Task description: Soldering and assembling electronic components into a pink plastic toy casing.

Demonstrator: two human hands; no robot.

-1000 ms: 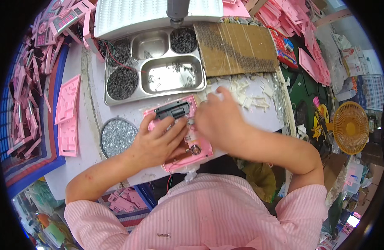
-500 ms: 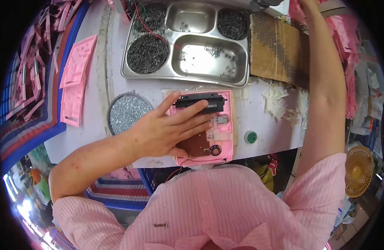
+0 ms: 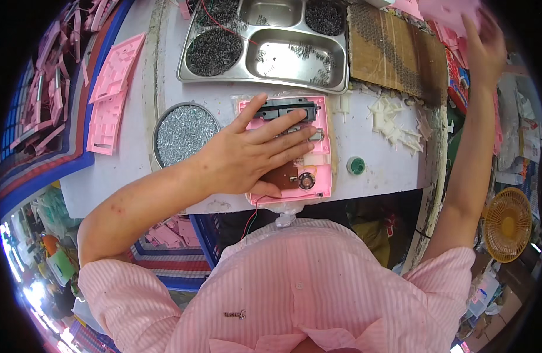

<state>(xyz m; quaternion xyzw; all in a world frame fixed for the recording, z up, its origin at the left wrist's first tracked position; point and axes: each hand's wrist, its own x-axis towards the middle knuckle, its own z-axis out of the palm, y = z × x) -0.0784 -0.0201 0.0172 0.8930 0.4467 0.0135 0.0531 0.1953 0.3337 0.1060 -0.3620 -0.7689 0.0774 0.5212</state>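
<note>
Left grip (image 3: 238,154), fingers spread, across a pink rectangular plastic casing (image 3: 324,170); right grip (image 3: 488,50) pinching a blurred pink plastic piece (image 3: 450,10).

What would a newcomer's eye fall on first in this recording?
The left hand, spread across the open pink casing near the middle, would likely catch the eye first. Above it sits the shiny metal tray, with small dark parts heaped in it. At the upper right, the right hand is at a blurred pink piece.
</note>
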